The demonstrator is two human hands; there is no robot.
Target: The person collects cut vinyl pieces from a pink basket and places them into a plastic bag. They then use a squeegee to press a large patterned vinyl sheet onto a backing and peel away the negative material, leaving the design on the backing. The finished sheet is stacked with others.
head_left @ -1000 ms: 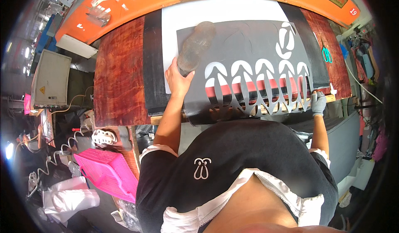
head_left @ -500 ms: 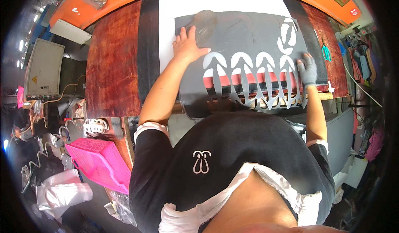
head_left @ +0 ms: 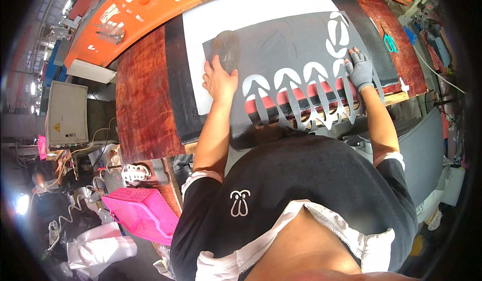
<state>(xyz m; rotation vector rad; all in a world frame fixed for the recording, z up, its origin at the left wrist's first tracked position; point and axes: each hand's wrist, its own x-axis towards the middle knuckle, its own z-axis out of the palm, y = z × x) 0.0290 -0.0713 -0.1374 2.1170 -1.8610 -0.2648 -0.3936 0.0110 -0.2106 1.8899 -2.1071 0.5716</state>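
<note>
My left hand (head_left: 221,80) is at the lower end of a dark brown, sole-shaped block (head_left: 227,47), thumb on one side and fingers on the other. The block lies on the upper left of a dark grey sheet (head_left: 271,50). My right hand (head_left: 360,71), in a grey fingerless glove, lies with fingers stretched over the sheet's right edge. Beside it, sole-shaped openings with thin strips between them run along the sheet's near side. More cut-outs (head_left: 337,35) stand at its upper right. Through the holes show white, red and black surfaces below.
Under the sheet lies a white board (head_left: 251,2) on a reddish-brown worktop (head_left: 143,100). An orange machine beam (head_left: 145,10) crosses the far side. Teal scissors (head_left: 390,43) lie at the right. A pink basket (head_left: 135,208) stands lower left, near a grey control box (head_left: 68,113).
My left hand and the brown block have shifted slightly left and nearer on the sheet. My right hand stays by the right edge. The whole view has turned and shifted.
</note>
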